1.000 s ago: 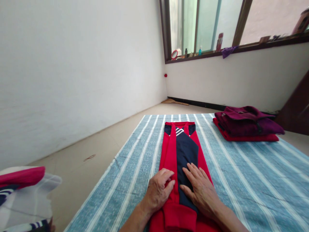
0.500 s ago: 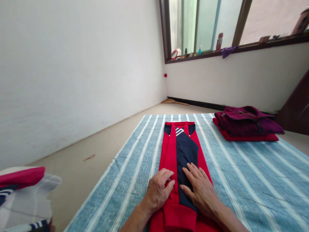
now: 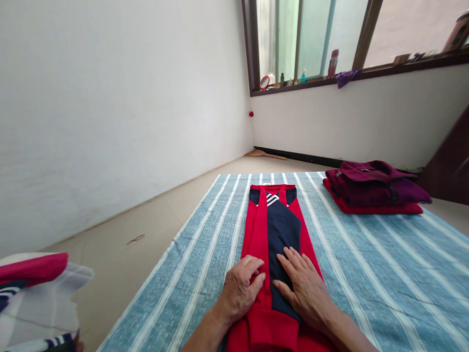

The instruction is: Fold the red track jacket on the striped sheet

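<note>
A red and navy sports top with white stripes lies folded into a long narrow strip on the bed-like surface in front of me. On its left side rests my left hand, fingers bent, with a gap between thumb and forefinger where red cloth shows. My right hand lies flat on the navy panel, its fingers stretched out. Between my wrists is a red ribbed cuff of the top. The lower end of the garment runs out of view at the bottom.
Blue cloth with white stripes covers the surface. At the far right sits a stack of folded purple and red clothes. Lower left, more clothing lies by translucent plastic. A broom is on the floor by the wall.
</note>
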Tool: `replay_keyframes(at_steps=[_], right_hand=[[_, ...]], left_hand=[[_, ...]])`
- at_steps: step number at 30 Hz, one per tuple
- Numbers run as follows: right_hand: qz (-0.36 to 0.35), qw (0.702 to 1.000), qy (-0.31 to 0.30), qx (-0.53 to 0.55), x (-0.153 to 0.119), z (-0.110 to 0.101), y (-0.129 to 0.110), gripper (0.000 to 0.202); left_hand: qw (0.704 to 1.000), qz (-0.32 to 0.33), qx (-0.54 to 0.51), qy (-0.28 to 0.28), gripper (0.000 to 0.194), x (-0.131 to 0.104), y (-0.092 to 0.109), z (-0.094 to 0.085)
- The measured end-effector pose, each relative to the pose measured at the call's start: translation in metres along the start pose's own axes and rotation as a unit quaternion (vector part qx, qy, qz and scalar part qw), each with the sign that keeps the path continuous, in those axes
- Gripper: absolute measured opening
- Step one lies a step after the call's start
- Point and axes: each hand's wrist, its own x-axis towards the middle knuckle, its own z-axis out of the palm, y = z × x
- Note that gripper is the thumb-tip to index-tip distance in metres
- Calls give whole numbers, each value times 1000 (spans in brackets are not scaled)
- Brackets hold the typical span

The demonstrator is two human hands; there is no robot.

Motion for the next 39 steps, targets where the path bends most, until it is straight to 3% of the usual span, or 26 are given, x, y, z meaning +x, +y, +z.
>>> replay_keyframes(at_steps=[39], right_hand=[[-2,1000,3,1,0,1,1,59]], left_hand=[[1000,2,-2,1,20,1,1,-1]])
